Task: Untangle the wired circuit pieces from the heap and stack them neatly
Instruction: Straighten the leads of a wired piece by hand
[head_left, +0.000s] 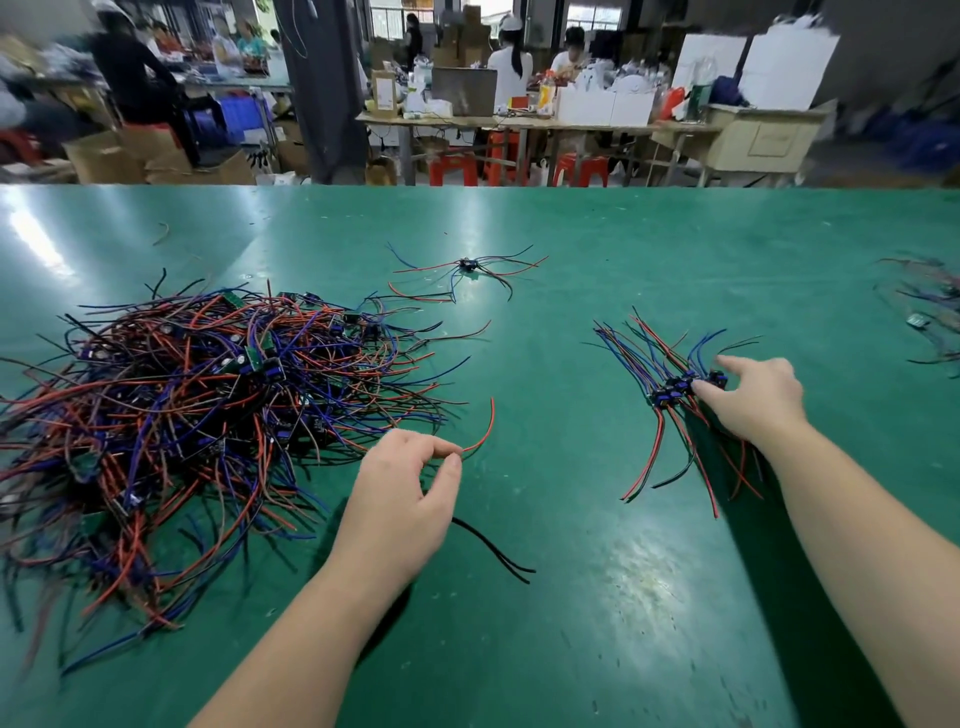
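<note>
Fingertips of my left hand pinch one red wire, which arcs up and right; black wires trail out beneath the palm, board hidden. Just left sprawls the heap. Well right, the stack lies with leads running far-to-near, my right hand resting fairly straight fingers on its boards. Carry goes rightward across the bench, I reckon.

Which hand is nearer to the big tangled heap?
Left. The left hand pinches a red wire beside the heap; the right hand touches the small stack, much farther right.
</note>
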